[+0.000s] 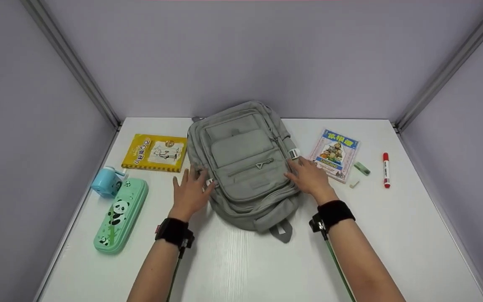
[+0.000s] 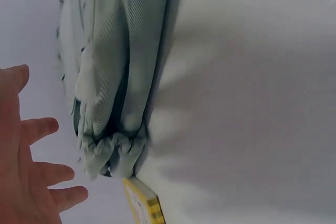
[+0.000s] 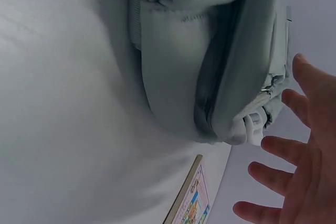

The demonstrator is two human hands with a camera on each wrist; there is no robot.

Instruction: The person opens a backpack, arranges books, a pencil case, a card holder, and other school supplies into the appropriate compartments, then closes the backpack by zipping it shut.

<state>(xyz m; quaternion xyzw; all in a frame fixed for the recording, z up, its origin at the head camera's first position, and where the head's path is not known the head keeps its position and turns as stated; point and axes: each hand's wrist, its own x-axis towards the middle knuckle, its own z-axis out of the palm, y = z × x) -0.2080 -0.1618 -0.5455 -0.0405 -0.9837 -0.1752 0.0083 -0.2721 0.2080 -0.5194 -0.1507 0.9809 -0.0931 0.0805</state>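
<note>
A grey backpack [image 1: 243, 149] lies on its back on the white table, tilted a little, its front pocket and zip facing up. My left hand [image 1: 190, 191] is at its lower left side with fingers spread. Opposite, my right hand [image 1: 310, 178] is spread at the right side, by a white tag [image 1: 294, 153]. Both wrist views show straight, parted fingers beside the backpack [image 2: 113, 56] and nothing held in either palm. Whether the fingertips touch the fabric I cannot tell.
Left of the backpack lie a yellow book [image 1: 155, 152], a blue pencil sharpener [image 1: 107, 182] and a green panda pencil case [image 1: 121, 216]. On the right are a pink-and-blue book [image 1: 334, 154], a green eraser [image 1: 362, 168], a small pale piece [image 1: 354, 183] and a red marker [image 1: 386, 170].
</note>
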